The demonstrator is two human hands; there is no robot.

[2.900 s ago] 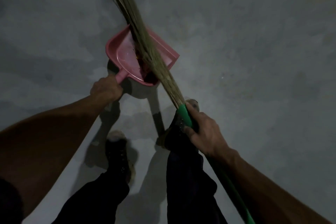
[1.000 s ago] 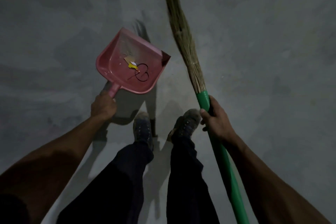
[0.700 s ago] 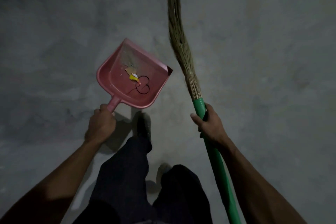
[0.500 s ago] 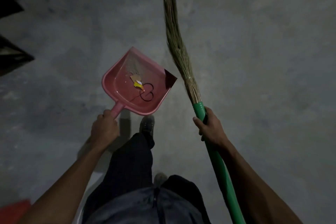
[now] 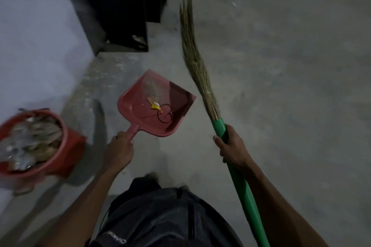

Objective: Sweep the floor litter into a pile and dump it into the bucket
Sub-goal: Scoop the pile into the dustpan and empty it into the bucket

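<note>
Grey concrete floor (image 5: 281,86) now showing a red bucket (image 5: 66,146) at left, newly in view. Left hand (image 5: 120,151) gripping loaded dustpan (image 5: 138,106) handle near it; right hand (image 5: 233,149) wrapping broom (image 5: 200,78). Dumping is coming next.

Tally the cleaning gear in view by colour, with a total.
Pink: 1, the pink plastic dustpan, gripped by the left hand.
Green: 1, the green-handled straw broom, gripped by the right hand.
Red: 1, the red round bucket, filled with rubbish.
Total: 3
</note>
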